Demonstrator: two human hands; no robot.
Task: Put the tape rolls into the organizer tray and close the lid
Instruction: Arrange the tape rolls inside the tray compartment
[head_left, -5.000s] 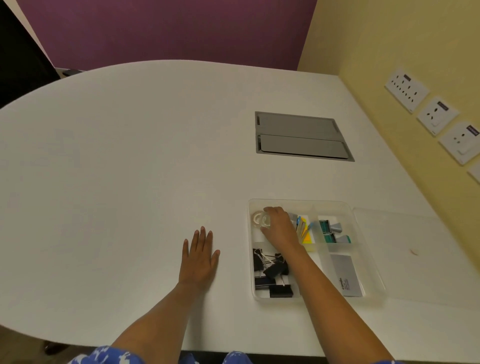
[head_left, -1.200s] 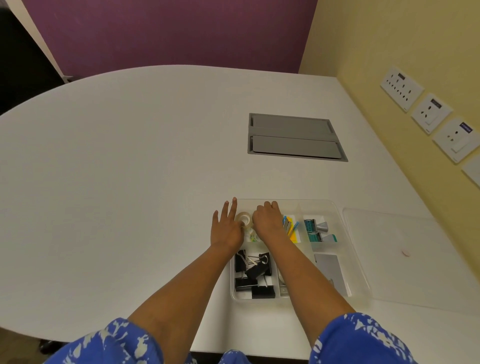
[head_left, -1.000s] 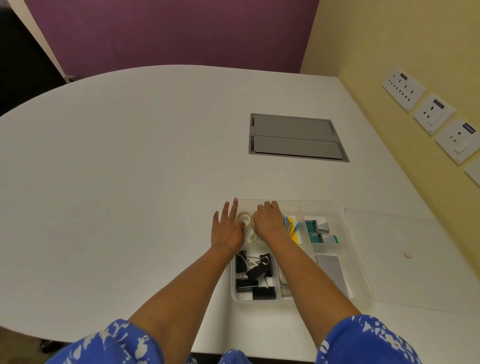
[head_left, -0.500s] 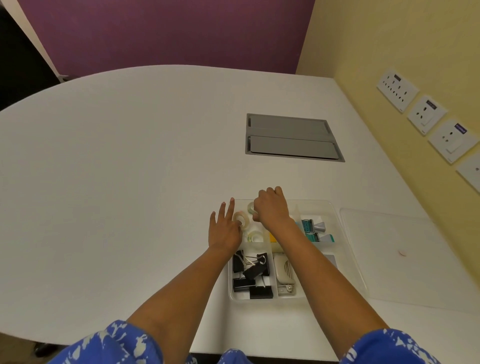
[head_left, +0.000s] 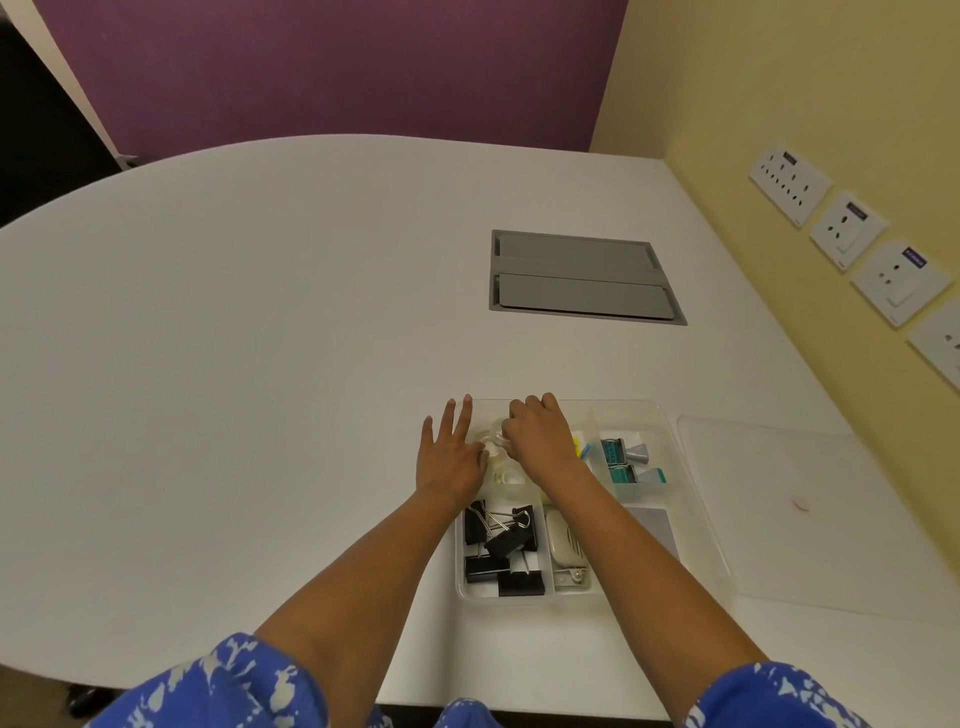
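Observation:
A clear organizer tray (head_left: 696, 519) lies on the white table near its front edge. In the tray's far left compartment, my left hand (head_left: 451, 457) and my right hand (head_left: 537, 436) both pinch one clear tape roll (head_left: 493, 434). My left fingers are spread over the tray's left wall, with the thumb on the roll. My right fingers are curled on its right side. A second clear tape roll (head_left: 511, 474) rests just below, in the same compartment. The tray's clear lid (head_left: 810, 514) lies flat on the table to the right, off the tray.
The tray also holds black binder clips (head_left: 501, 551), a white stapler (head_left: 563, 540), teal and grey clips (head_left: 626, 460), yellow sticky flags and a grey card (head_left: 657, 527). A grey cable hatch (head_left: 579, 278) is set into the table farther back. The yellow wall with sockets stands at the right.
Five seconds ago my left hand lay flat on the table; it has since moved to the tray. In the last half second both hands stayed at the tape roll, shifting slightly.

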